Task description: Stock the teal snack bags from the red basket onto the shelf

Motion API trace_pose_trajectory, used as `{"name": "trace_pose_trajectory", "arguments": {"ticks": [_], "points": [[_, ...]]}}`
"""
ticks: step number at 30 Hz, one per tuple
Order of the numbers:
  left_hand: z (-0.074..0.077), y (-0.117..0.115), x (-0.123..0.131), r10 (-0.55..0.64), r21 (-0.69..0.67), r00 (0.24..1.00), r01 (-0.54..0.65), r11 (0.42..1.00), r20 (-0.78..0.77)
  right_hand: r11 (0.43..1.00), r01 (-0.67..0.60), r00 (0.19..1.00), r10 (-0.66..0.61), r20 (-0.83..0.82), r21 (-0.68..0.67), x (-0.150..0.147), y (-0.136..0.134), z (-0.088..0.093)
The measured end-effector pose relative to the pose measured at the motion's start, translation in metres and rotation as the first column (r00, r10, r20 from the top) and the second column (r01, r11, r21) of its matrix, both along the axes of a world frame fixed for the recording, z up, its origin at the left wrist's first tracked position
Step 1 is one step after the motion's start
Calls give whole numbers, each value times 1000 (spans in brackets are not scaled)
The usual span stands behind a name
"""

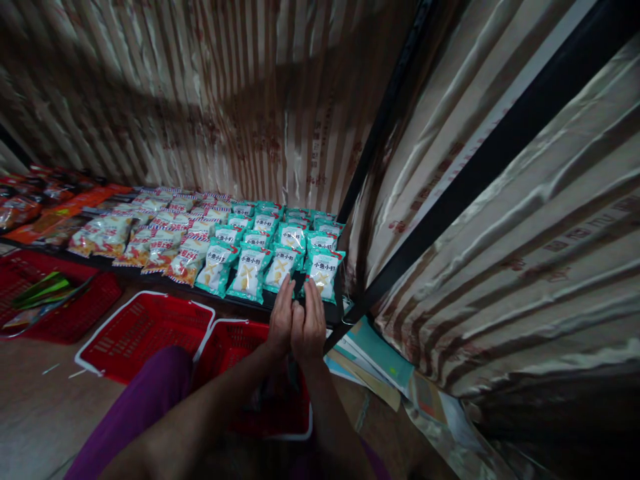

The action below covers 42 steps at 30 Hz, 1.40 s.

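Observation:
My left hand [281, 319] and my right hand [309, 320] are side by side at the front edge of a low dark shelf [240, 301], fingers stretched forward and held together. Their tips reach the gap between two teal snack packets [280, 267] [324, 270] in the front row. Whether anything is between the fingers is hidden. More teal packets [250, 270] fill rows behind and to the left. Both forearms come up from the bottom of the view.
Red-and-white snack packets [165, 247] and orange packs [60, 213] lie further left on the shelf. Three red baskets [143, 330] [240, 347] [55, 300] stand on the floor. Flat cardboard and booklets [375, 360] lie at the right. Striped foil sheeting [500, 233] surrounds the shelf. My purple-clad knee [145, 400] is below.

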<state>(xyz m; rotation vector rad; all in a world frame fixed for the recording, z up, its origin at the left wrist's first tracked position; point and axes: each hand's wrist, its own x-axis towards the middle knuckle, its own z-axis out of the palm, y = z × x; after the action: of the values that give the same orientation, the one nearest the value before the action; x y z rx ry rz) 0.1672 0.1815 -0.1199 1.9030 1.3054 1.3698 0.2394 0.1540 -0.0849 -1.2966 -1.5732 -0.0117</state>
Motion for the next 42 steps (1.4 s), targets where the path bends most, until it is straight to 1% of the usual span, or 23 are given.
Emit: {"name": "trace_pose_trajectory", "arguments": {"ticks": [4,6,8,12,15,20,22,24,27,29,31,34,37,42], "points": [[7,-19,-29,24,-41,999,-25,999,-28,991,-69,998,67,-22,-110,-17,-5,-8],[10,-21,-37,21,-43,998,-23,999,-58,986,-61,997,52,-61,-157,-22,-2,-12],[12,-18,-41,27,-46,996,-31,998,-90,979,-44,996,27,-91,-198,-25,4,-15],[11,-6,-40,45,-58,992,-52,997,-122,958,-38,992,1,-129,-285,-26,17,-15],[11,4,-39,31,-83,993,-41,996,-118,933,-56,985,-7,-172,-357,-26,25,-10],[19,13,-34,-12,-189,997,-2,982,-73,889,-110,962,-18,-274,-444,-25,40,2],[21,14,-32,-31,-228,998,20,973,-47,873,-149,940,-21,-341,-464,-25,46,3],[23,15,-30,-26,-254,999,18,967,-28,866,-181,916,-23,-399,-466,-25,50,3],[23,14,-28,-10,-247,1000,8,969,-4,880,-201,898,-10,-441,-430,-25,52,3],[24,14,-28,-19,-220,1000,20,975,8,895,-214,895,18,-446,-392,-24,51,4],[25,14,-28,-32,-201,999,34,979,14,895,-228,897,40,-441,-383,-24,50,6],[23,14,-28,-43,-176,999,46,983,22,884,-205,904,7,-427,-420,-24,51,9],[18,15,-27,-46,-136,999,48,990,21,876,-181,913,-19,-409,-446,-26,56,11],[13,14,-23,-31,-121,998,25,992,-49,845,-150,953,-13,-301,-513,-25,72,15]]}}
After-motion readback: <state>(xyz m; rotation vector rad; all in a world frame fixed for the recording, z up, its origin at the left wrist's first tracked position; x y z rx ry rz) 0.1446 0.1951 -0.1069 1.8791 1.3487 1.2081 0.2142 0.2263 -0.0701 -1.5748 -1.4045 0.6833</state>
